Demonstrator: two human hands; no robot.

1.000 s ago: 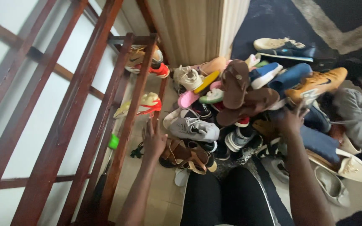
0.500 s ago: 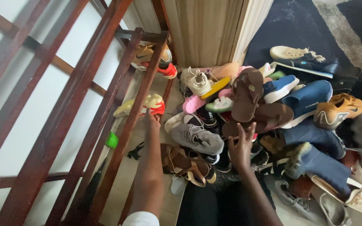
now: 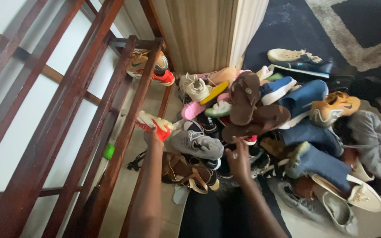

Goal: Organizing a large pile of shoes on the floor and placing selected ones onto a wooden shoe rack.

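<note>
Red-and-cream sneaker (image 3: 155, 124) gripped in your left hand (image 3: 152, 135) at the wooden rack (image 3: 124, 110), right hand (image 3: 238, 159) open, empty, fingers spread over the shoe pile (image 3: 265, 128), grey sneaker (image 3: 196, 144) between both hands.

The head camera looks steeply down from above, fairly near, over a shoe pile (image 3: 261, 128) beside a wooden rack (image 3: 89, 132).

Two bare forearms rise from the bottom centre of the frame, with no sleeves, watch or rings visible on the left hand (image 3: 151, 135) or right hand (image 3: 239, 159). Black trousers show between them.
</note>
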